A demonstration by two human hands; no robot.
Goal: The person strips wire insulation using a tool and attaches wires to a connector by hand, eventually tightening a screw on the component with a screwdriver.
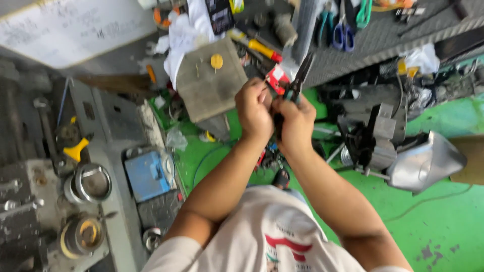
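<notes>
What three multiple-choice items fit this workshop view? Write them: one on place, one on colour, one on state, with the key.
1. Where are the needle-nose pliers?
A. in the right hand
B. on the green floor
C. in the blue box

2. What colour are the scissors' handles?
A. red
B. blue
C. white

3. How are the two hands?
A. apart
B. pressed together, raised
C. flat on the floor

Key: 1 A, the pliers' tips rise from the right fist; 2 B, blue loops show on the grey mat; 3 B, the left hand touches the right.

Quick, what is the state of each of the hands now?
Left hand: closed on something small that cannot be made out.
Right hand: closed on the long-nose pliers, their tips pointing up.
</notes>
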